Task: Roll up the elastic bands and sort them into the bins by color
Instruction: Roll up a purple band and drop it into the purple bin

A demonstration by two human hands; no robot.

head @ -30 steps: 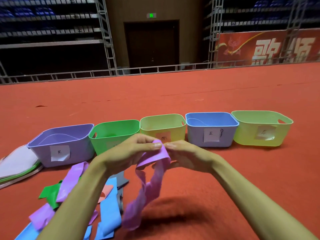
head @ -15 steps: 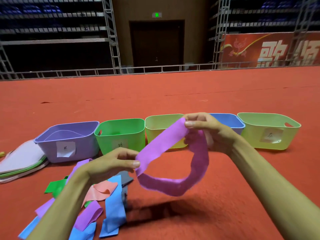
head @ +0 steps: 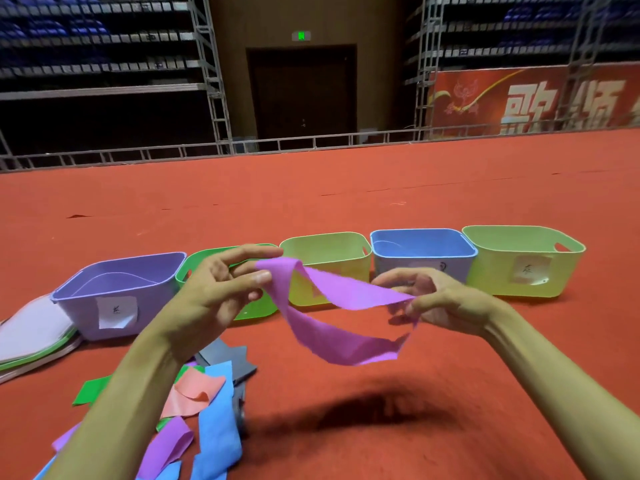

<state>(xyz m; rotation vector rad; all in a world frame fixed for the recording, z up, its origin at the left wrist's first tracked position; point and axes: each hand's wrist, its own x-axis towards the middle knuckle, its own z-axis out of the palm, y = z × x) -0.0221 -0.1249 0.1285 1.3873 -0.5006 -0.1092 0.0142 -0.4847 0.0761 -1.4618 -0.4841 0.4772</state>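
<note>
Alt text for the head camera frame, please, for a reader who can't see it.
Two bare hands, left hand and right hand, each pinch a purple elastic band held looped above a red floor. Behind stand five bins in a row; loose bands of several colors lie lower left.

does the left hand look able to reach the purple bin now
Likely yes: the purple bin sits open beside the left hand, nothing between, though that hand pinches the purple band.
</note>
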